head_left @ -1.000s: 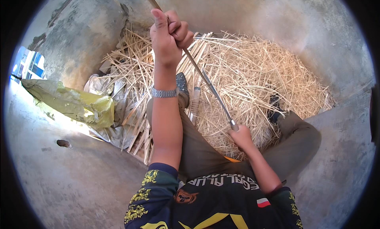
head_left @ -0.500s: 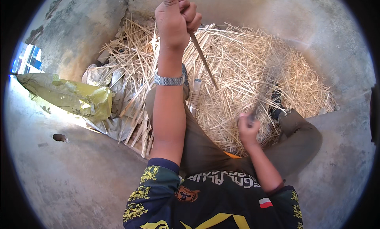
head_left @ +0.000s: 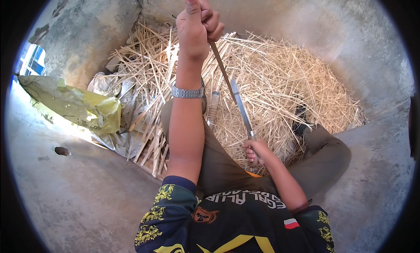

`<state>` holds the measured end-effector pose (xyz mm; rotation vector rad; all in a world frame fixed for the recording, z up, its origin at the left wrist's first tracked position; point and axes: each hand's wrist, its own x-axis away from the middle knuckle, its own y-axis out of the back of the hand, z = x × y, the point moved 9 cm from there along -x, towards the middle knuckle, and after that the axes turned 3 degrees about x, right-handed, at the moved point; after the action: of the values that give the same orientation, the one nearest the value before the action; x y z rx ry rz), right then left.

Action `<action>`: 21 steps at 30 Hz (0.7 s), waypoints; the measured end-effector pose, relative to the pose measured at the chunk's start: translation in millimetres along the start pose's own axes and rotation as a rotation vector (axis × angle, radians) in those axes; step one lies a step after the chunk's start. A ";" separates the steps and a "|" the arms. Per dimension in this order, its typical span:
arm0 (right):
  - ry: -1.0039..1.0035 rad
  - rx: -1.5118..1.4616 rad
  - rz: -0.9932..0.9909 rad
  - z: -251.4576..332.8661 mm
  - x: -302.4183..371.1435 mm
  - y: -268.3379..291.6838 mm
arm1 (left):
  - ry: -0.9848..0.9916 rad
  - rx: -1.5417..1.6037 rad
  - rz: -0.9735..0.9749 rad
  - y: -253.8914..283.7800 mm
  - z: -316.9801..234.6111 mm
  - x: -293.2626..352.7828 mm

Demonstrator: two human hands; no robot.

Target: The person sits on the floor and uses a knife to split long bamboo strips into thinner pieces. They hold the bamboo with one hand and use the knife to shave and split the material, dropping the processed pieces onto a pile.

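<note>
Here we curl our left hand (head_left: 200, 23) tightly round a seemingly light, stiff stick (head_left: 220, 62), top centre, and our right hand (head_left: 258, 151), lower centre, round the knife (head_left: 243, 108) by its likely safest hold, the handle.

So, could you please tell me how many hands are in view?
2: the left hand near the top, gripping a thin brown strip, and the right hand lower down, holding a knife.

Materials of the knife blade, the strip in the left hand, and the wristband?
Knife blade: metal, probably steel; smooth grey with a bright sheen.
Strip: likely bamboo or wood, matte; thin, straight and brown.
Wristband: probably metal, silvery; small segmented links show, though coated plastic can't be ruled out.
</note>
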<state>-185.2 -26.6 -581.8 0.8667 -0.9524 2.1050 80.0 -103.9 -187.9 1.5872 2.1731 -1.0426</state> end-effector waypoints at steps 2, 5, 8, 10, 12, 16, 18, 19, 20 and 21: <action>-0.015 -0.079 0.094 -1.1 -0.2 -0.4 | -0.005 0.011 0.007 5.1 -1.8 -2.4; 0.227 0.191 -0.143 14.4 0.3 11.7 | -0.022 -0.006 0.007 3.3 -2.8 -2.2; 0.451 0.483 -0.348 43.0 4.7 -0.1 | -0.040 -0.027 0.023 -0.5 -3.6 -2.5; 0.493 0.566 -0.380 65.1 -1.1 -12.8 | -0.027 -0.034 0.013 0.9 -3.9 0.6; 0.579 0.585 -0.403 83.0 -11.8 -23.0 | -0.013 -0.027 -0.021 1.9 -6.5 2.3; 0.515 0.721 -0.585 29.3 -61.2 31.7 | -0.006 0.053 -0.082 -2.9 -2.3 4.7; 0.318 0.833 -0.686 -10.2 -92.7 77.9 | 0.033 0.091 -0.068 -1.8 9.3 4.7; 0.296 0.855 -0.705 -10.9 -91.9 77.4 | 0.048 0.100 -0.065 0.2 10.3 5.2; 0.273 0.877 -0.727 -10.7 -89.7 75.4 | 0.023 0.044 -0.059 1.8 6.6 5.4; 0.316 0.852 -0.709 -11.7 -94.8 68.8 | -0.002 -0.011 -0.052 2.9 1.9 5.4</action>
<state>-188.6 -80.3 -686.6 1.0129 0.4396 1.8646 80.3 -100.9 -193.6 1.5326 2.2259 -1.0447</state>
